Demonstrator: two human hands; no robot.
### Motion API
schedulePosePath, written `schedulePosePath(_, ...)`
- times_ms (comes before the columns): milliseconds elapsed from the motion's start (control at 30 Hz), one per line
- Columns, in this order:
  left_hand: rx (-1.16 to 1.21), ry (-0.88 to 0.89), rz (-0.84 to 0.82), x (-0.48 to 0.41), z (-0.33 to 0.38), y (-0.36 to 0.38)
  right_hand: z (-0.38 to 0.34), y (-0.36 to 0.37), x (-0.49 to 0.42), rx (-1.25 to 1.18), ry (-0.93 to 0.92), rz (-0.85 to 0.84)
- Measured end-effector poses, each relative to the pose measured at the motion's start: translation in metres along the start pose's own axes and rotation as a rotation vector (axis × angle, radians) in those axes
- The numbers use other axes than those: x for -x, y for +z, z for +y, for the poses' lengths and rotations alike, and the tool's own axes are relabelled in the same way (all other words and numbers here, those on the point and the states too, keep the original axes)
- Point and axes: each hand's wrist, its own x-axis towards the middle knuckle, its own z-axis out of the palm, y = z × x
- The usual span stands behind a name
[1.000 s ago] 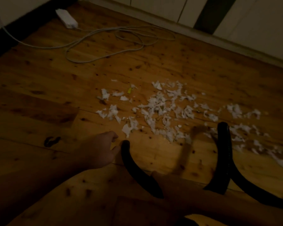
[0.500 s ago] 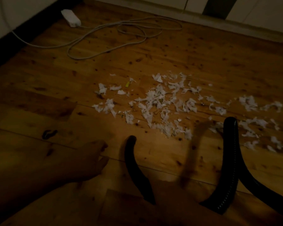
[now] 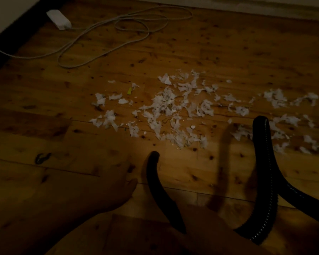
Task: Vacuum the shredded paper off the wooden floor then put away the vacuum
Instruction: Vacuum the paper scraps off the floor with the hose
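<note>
White shredded paper (image 3: 169,107) lies scattered across the middle and right of the wooden floor (image 3: 228,52). A black curved vacuum tube (image 3: 160,190) points at it, its open tip just short of the nearest scraps. My right hand (image 3: 206,223), dim at the bottom, grips the tube's lower end. The ribbed black hose (image 3: 263,162) arches up on the right, over some scraps. My left hand (image 3: 116,183) hovers just left of the tube with relaxed fingers, holding nothing.
A white power adapter (image 3: 58,19) and its looped grey cable (image 3: 103,34) lie at the far left of the floor. A dark skirting (image 3: 11,28) runs along the left wall. A pale baseboard (image 3: 265,4) borders the far edge.
My left hand has drawn back from the paper toward me. The tube tip stays just short of the scraps, and the view has shifted so the paper sits slightly higher.
</note>
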Motion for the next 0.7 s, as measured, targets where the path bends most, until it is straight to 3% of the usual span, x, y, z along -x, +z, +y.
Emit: schedulePosePath(700, -0.067, 0.184, 0.054, -0.029, 0.049, 0.024, 0.042, 0.000, 0.033, -0.025, 0.177, 0.037)
